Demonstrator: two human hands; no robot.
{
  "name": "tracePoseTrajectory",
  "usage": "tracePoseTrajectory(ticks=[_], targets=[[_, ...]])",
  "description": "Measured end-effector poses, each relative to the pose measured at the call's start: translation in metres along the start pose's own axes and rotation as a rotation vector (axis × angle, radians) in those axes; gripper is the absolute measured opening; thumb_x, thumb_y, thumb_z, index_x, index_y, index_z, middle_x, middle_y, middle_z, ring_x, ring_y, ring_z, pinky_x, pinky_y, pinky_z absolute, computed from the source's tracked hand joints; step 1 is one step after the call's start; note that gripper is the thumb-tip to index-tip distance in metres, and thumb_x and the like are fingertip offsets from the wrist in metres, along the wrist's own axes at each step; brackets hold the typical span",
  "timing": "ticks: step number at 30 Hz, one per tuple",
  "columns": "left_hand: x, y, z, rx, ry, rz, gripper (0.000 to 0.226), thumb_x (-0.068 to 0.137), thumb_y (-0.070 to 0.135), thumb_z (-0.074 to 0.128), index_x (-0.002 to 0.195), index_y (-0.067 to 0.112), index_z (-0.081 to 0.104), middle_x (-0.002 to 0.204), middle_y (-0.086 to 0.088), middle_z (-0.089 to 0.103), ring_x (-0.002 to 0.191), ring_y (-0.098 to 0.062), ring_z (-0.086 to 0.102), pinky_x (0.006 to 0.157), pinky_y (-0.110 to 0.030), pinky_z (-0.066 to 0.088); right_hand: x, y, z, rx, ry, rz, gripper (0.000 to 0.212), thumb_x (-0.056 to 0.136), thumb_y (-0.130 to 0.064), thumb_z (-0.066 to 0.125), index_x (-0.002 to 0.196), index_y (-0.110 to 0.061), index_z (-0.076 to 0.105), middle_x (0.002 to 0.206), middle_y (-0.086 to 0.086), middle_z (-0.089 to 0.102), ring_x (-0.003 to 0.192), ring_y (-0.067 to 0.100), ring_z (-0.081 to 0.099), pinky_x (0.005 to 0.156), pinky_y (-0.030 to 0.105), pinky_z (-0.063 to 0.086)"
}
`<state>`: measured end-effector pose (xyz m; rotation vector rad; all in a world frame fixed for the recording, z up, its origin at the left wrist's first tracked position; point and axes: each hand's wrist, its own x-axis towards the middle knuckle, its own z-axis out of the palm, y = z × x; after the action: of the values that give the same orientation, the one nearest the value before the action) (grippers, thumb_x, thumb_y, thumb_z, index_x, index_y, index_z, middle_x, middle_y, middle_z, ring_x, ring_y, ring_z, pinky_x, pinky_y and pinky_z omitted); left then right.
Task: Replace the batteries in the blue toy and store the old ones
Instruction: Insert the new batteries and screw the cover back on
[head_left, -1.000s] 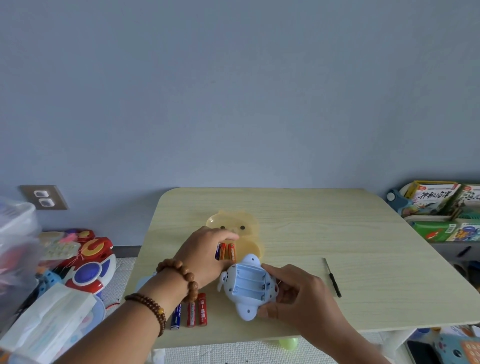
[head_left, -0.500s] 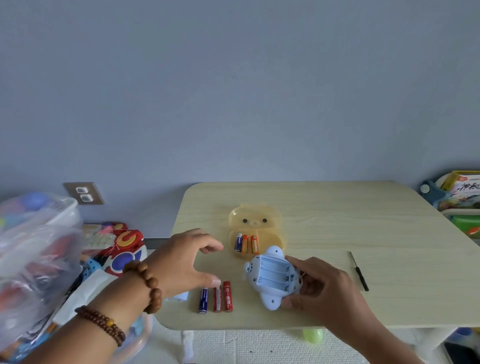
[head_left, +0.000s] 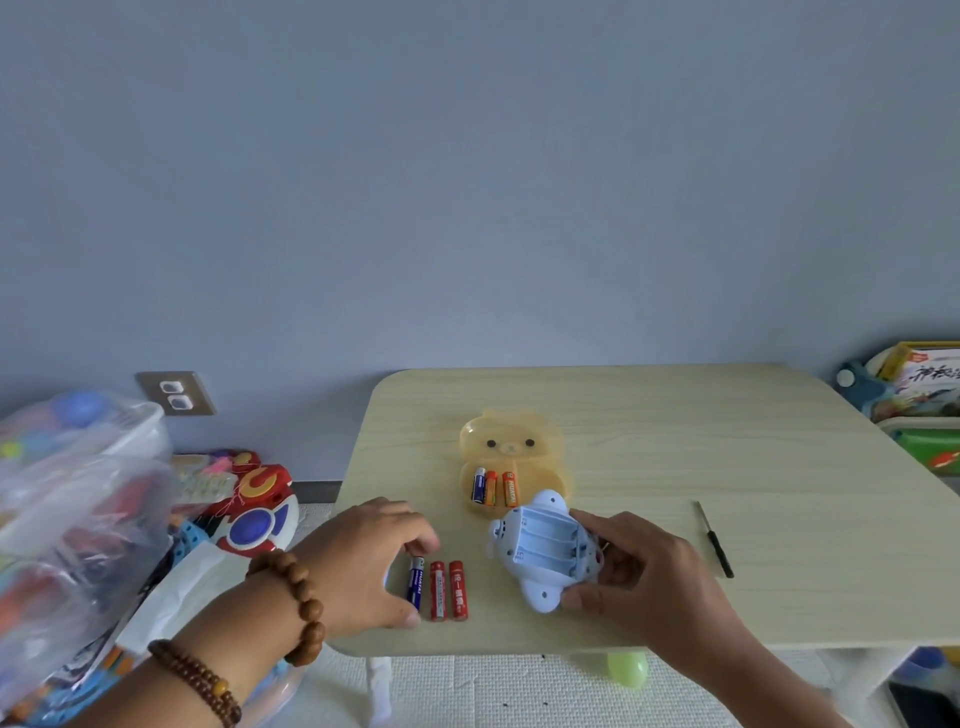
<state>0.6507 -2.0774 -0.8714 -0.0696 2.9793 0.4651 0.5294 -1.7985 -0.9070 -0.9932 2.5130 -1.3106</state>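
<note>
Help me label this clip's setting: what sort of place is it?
Likely a child's playroom or a room at home: a low wooden table, plastic toys heaped on the floor to the left, and picture boxes stacked at the right.

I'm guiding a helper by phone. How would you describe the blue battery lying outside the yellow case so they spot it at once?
On the pale wooden table, look at the near edge, left of the blue toy in the right hand: three batteries lie side by side. The blue battery is the leftmost, nearest the left hand; both neighbours are red.
</note>
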Motion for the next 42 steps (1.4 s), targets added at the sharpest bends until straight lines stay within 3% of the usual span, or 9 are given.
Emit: tracePoseTrajectory(ticks=[5,10,15,20,24,29,38,42], targets=[[0.001,0.006,-0.008,-0.069,0.052,0.005,0.050,0.070,0.042,0.080,0.115,0.040,0.057,0.101,0.027,0.051,0.094,0.008,0.054,0.087,-0.020,0.051,-0.001,0.000,0.000,-0.007,-0.002,-0.002,0.066,0.058,-0.040,0.095,0.118,-0.052,0.068,0.080,-0.005,0.064,0.071,0.012,0.055,0.061,0.012,0.042],[0.008,0.014,-0.009,-0.277,0.266,0.050,0.034,0.072,0.017,0.083,0.100,0.033,0.072,0.107,0.022,0.055,0.088,0.002,0.063,0.077,-0.016,0.055,-0.001,0.001,0.000,-0.005,0.005,-0.016,0.068,0.058,-0.040,0.094,0.119,-0.052,0.067,0.079,-0.004,0.062,0.068,0.005,0.052,0.060,0.012,0.041],[0.026,0.040,-0.006,-0.407,0.436,0.145,0.016,0.076,0.020,0.082,0.089,0.028,0.076,0.103,0.019,0.060,0.083,-0.005,0.066,0.077,-0.023,0.057,0.000,0.001,0.002,-0.016,-0.010,-0.012,0.067,0.059,-0.041,0.093,0.121,-0.050,0.067,0.081,-0.006,0.062,0.071,0.006,0.054,0.061,0.011,0.041],[0.041,0.067,-0.004,-0.379,0.531,0.229,0.034,0.076,0.005,0.079,0.097,0.029,0.065,0.100,0.017,0.058,0.085,-0.003,0.067,0.076,-0.025,0.058,-0.001,0.004,0.002,0.011,-0.006,-0.042,0.069,0.058,-0.054,0.091,0.122,-0.050,0.066,0.085,-0.005,0.062,0.072,0.008,0.056,0.062,0.011,0.041],[0.048,0.080,-0.001,-0.385,0.517,0.296,0.028,0.077,0.005,0.080,0.095,0.024,0.069,0.094,0.015,0.062,0.083,-0.006,0.067,0.075,-0.024,0.058,0.000,0.008,0.002,0.030,-0.008,-0.050,0.071,0.059,-0.048,0.094,0.125,-0.042,0.067,0.086,-0.003,0.062,0.072,0.006,0.055,0.065,0.010,0.042],[0.054,0.079,0.008,-0.304,0.429,0.326,0.025,0.075,0.009,0.081,0.091,0.026,0.072,0.090,0.016,0.065,0.078,-0.002,0.063,0.072,-0.026,0.056,0.001,0.009,0.003,0.051,-0.007,-0.076,0.072,0.059,-0.040,0.095,0.125,-0.044,0.067,0.081,-0.004,0.059,0.068,0.004,0.051,0.064,0.010,0.040],[0.064,0.078,0.018,-0.169,0.392,0.350,0.030,0.081,0.006,0.072,0.099,0.029,0.075,0.097,0.015,0.066,0.090,-0.004,0.059,0.076,-0.028,0.056,0.002,0.007,0.000,0.048,-0.036,-0.083,0.060,0.064,-0.043,0.093,0.119,-0.047,0.068,0.077,-0.005,0.056,0.066,0.005,0.049,0.061,0.012,0.040],[0.066,0.079,0.022,0.001,0.361,0.400,0.042,0.073,-0.005,0.078,0.101,0.026,0.075,0.094,0.009,0.061,0.090,-0.009,0.055,0.062,-0.031,0.058,0.005,0.005,-0.005,0.055,-0.074,-0.058,0.054,0.066,-0.042,0.092,0.115,-0.047,0.069,0.080,-0.006,0.058,0.069,0.007,0.051,0.063,0.012,0.041]])
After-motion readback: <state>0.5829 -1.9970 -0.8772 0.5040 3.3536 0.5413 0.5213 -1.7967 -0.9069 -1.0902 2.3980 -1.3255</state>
